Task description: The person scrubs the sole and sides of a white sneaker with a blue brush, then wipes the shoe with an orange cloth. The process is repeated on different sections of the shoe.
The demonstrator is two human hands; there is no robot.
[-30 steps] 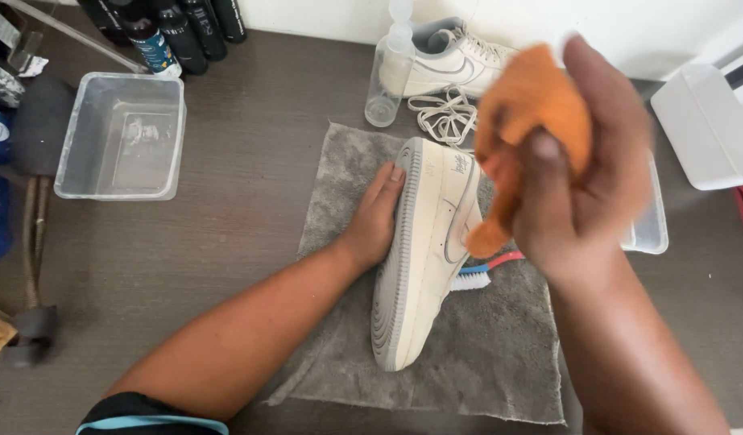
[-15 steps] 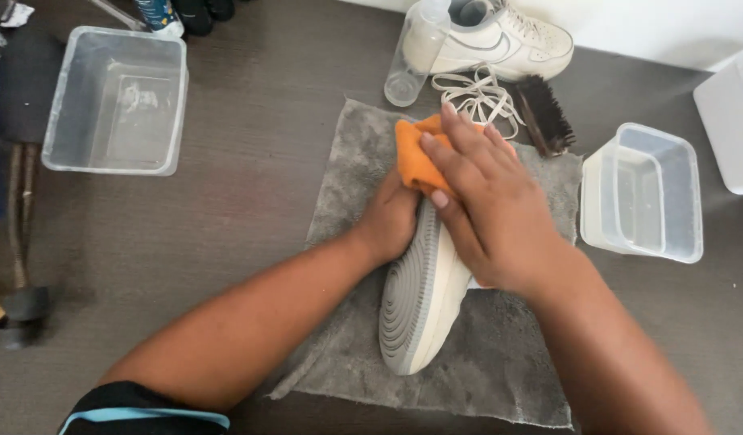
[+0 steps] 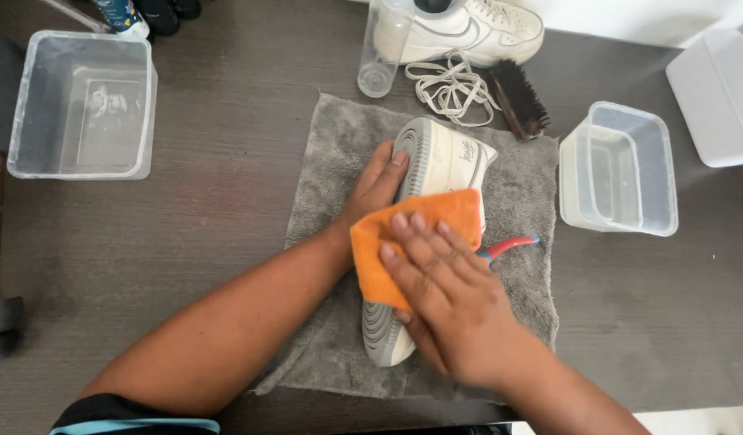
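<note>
Head view, looking down on a dark wood-grain table (image 3: 226,161) against a pale wall, with a grey towel (image 3: 339,161) spread across its middle. A white shoe (image 3: 444,161) lies on its side on the towel, grey sole facing left. The left hand (image 3: 375,189) braces the sole, fingers loosely curved, fingertips touching the sole's edge near the heel. The right hand (image 3: 444,302) lies flat with fingers spread, pressing an orange cloth (image 3: 403,238) onto the shoe's side. A red-and-blue brush handle (image 3: 512,243) pokes out beside the shoe. Around the towel sit two clear plastic tubs (image 3: 85,105) (image 3: 621,169), a second white shoe (image 3: 468,32), loose laces (image 3: 452,84), a dark bristle brush (image 3: 518,101) and a clear bottle (image 3: 383,52).
</note>
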